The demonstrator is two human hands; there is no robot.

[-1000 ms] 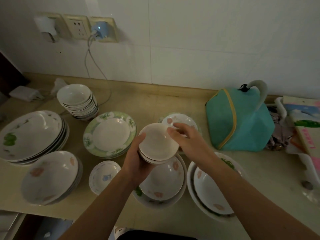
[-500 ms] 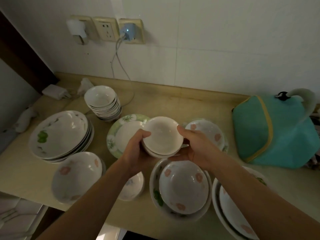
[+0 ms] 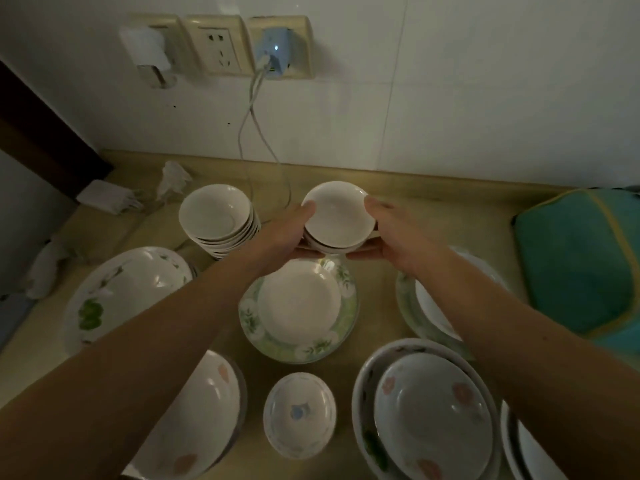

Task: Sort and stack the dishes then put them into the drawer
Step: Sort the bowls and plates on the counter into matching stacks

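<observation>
My left hand [image 3: 282,233] and my right hand [image 3: 398,237] hold a short stack of small plain white bowls [image 3: 337,216] between them, thumbs on the rim, fingers curled underneath. The stack hangs above the counter, just right of a taller stack of like white bowls [image 3: 218,220]. Below my hands lies a green-rimmed plate [image 3: 301,306]. A stack of large plates with a green leaf print [image 3: 121,296] sits at the left. Pink-flowered bowls stand front left [image 3: 194,420] and front right [image 3: 429,410], with a small blue-patterned bowl [image 3: 299,414] between them.
A teal bag [image 3: 585,258] lies at the right of the beige counter [image 3: 433,213]. Wall sockets with a plugged charger [image 3: 275,50] and its dangling cable are at the back. A white adapter [image 3: 104,197] and crumpled tissue lie back left. More plates sit under my right forearm [image 3: 429,306].
Both hands have carried the small white bowl stack away from me and to the left, nearer the tall white bowl stack. The view has shifted left.
</observation>
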